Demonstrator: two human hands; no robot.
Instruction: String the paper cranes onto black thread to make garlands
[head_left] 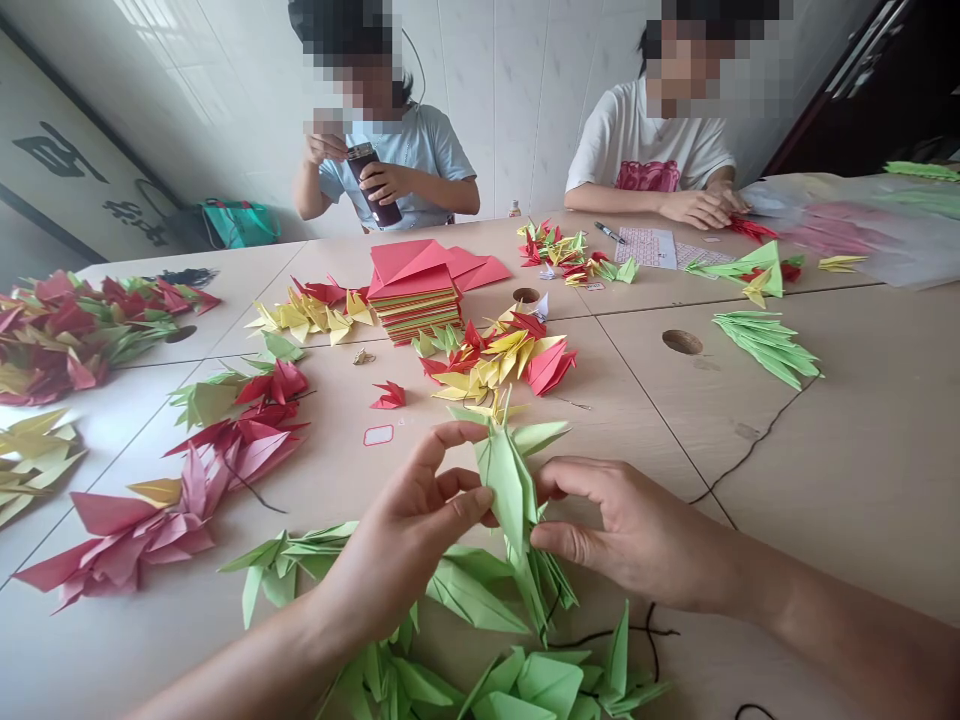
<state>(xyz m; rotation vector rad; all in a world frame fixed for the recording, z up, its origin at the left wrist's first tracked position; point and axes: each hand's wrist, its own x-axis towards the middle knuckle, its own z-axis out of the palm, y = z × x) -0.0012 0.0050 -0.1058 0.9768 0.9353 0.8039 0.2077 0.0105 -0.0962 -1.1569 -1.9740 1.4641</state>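
Note:
A bunch of green folded paper cranes [506, 480] is held up between my two hands. My left hand [442, 500] pinches it from the left, thumb and fingers closed on the folded paper. From the other side my right hand [607, 525] grips the bunch with curled fingers and thumb; its fingertips are partly hidden behind the paper. Under and in front of my hands lie more green paper cranes [532, 685], loosely heaped. A dark cord [600, 635] runs out of the green paper near the table's front.
Red and yellow cranes [495, 360] lie just beyond my hands, behind them a stack of coloured paper [412, 300]. Pink and red cranes [172, 510] spread leftward. Green folded pieces [769, 345] lie right. Two people sit opposite, one holding a dark flask [375, 190].

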